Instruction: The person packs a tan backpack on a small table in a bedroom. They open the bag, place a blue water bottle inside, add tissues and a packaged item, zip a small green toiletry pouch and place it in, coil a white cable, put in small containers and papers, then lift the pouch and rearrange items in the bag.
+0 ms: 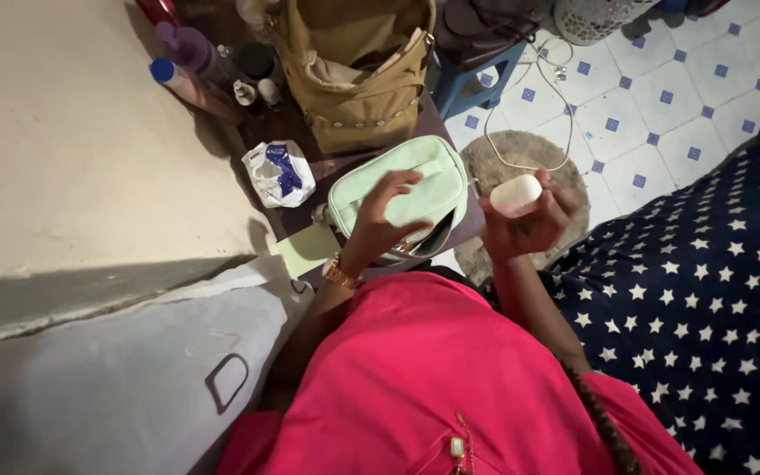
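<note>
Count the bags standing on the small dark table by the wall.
2. A tan fabric backpack stands open at the far end; a mint-green zip pouch lies nearer, under the left hand. Others may be hidden behind them.

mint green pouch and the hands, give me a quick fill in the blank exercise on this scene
1. The left hand rests on a pouch coloured mint ____.
2. The right hand holds a small rounded case coloured ____.
3. Behind the pouch stands an open bag coloured ____.
4. The bedspread on the right is dark blue with white ____.

Missing words: green; white; tan; stars
</note>
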